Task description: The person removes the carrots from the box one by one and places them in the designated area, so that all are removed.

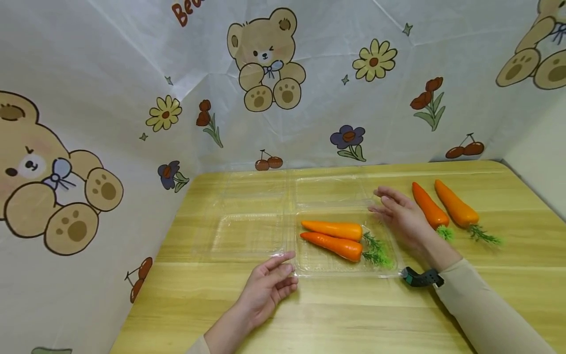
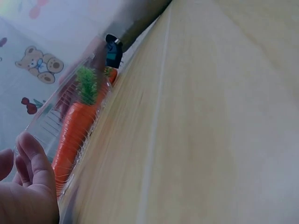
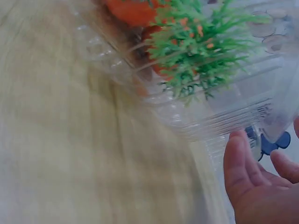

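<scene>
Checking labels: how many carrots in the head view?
4. Two carrots lie side by side in the clear container; two more lie on the table, right of the right hand. None looks hidden.

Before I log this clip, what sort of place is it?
Probably a staged recording corner: a wood-grain table against a bear-print sheet, with carrots and a clear plastic container set out on it.

left hand [image 1: 267,290]: fingers loosely bent, thumb apart from fingertips | right hand [image 1: 404,219]: fingers relaxed, thumb apart | wrists [image 1: 442,253] behind fingers
</scene>
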A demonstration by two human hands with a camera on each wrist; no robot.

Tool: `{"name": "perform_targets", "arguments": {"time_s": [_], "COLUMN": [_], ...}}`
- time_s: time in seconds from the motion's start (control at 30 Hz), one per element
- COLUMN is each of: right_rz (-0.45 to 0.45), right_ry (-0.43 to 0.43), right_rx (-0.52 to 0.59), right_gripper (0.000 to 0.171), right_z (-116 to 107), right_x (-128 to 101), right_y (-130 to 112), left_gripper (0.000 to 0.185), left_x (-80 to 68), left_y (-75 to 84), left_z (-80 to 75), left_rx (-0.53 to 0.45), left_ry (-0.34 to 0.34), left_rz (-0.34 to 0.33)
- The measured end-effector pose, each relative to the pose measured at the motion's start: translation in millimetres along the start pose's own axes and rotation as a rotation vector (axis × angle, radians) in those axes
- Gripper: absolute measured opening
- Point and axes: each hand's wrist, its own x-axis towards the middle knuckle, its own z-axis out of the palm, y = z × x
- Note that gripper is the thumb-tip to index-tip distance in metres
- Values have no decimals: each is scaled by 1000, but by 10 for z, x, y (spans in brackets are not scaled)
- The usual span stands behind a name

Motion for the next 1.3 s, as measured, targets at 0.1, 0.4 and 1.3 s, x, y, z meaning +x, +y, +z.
{"name": "perform_targets", "arguments": {"time_s": [0.1, 0.4, 1.3], "right_rz": [-13, -86, -15], "right_ry": [48, 99, -344], "right_rx": [-234, -545, -656], "right_gripper": [54, 45, 28], "right_z": [-4, 53, 568], "right_x": [-29, -110, 241], "right_y": [-67, -374, -776], "left_gripper": [61, 60, 57], "left_x": [-9, -7, 7], "left_y": [-1, 3, -10], "left_z": [3, -4, -7], "left_rx": [-6, -2, -2], "left_ry": [-14, -18, -6], "left_rz": [7, 16, 27]}}
